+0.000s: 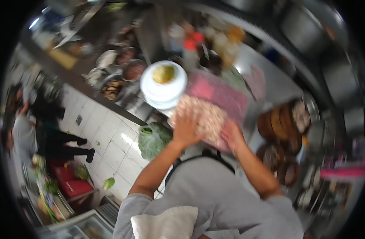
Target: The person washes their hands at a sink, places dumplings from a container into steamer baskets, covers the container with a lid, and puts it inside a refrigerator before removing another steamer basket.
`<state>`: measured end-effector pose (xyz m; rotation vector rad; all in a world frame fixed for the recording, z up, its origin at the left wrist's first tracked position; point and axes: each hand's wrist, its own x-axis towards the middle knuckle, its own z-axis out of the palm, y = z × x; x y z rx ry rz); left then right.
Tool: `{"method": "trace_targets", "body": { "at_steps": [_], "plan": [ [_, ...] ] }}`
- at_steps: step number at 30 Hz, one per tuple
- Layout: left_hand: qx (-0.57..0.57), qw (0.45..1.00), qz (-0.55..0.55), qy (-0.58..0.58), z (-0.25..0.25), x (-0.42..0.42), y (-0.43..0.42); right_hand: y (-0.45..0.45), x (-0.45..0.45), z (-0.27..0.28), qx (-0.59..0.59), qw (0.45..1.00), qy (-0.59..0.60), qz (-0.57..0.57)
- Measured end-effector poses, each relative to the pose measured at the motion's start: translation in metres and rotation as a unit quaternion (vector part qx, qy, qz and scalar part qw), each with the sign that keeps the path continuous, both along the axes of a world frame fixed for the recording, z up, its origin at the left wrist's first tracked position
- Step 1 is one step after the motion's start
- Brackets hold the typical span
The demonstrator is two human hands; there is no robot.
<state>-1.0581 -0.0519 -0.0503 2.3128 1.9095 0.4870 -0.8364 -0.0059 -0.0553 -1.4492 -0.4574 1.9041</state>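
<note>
Kitchen, white-tiled floor (109, 123), metal worktop (277, 81) | pale food pieces (208, 116): spread beside white dishes (162, 92) and pinkish package (232, 97) | left hand (187, 129): open, fingers splayed on the pieces | right hand (231, 134): at their edge, grip unclear

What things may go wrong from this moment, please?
The left hand is near the white stack; a bump might topple it and the yellow item on top.
Both hands press close to the edges of the pale food, so pieces may spill.
Someone could slip on the leaf on the floor.
</note>
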Motion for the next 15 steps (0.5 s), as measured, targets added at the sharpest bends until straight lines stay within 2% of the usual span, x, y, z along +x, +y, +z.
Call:
{"method": "trace_targets", "body": {
  "at_steps": [1,2,3,6,8,11,13,15],
  "plan": [
    [0.001,1.000,0.006,0.002,0.005,-0.001,0.000,0.000,-0.001,-0.005,0.023,1.000,0.004,0.015],
    [-0.038,0.998,-0.008,-0.053,0.022,-0.004,0.000,0.003,0.001,-0.008,0.003,1.000,0.004,0.019],
    [0.025,0.993,-0.041,-0.106,0.000,-0.010,-0.002,0.006,0.006,-0.017,0.012,0.999,0.020,0.031],
    [-0.003,0.998,0.028,-0.056,0.006,-0.011,-0.007,0.008,0.009,-0.012,0.052,0.992,0.019,0.115],
    [0.002,0.997,0.048,-0.053,-0.002,-0.012,-0.010,0.010,0.020,-0.018,0.057,0.990,-0.001,0.127],
    [0.034,0.997,0.005,-0.071,-0.007,-0.016,-0.004,0.004,0.021,-0.010,0.071,0.988,-0.006,0.135],
    [0.097,0.993,0.028,-0.066,-0.010,-0.020,-0.013,-0.006,0.017,-0.007,0.063,0.989,-0.005,0.137],
    [0.071,0.993,0.039,-0.088,-0.008,-0.022,-0.018,-0.013,0.007,-0.004,0.046,0.992,-0.031,0.111]
  ]
}}
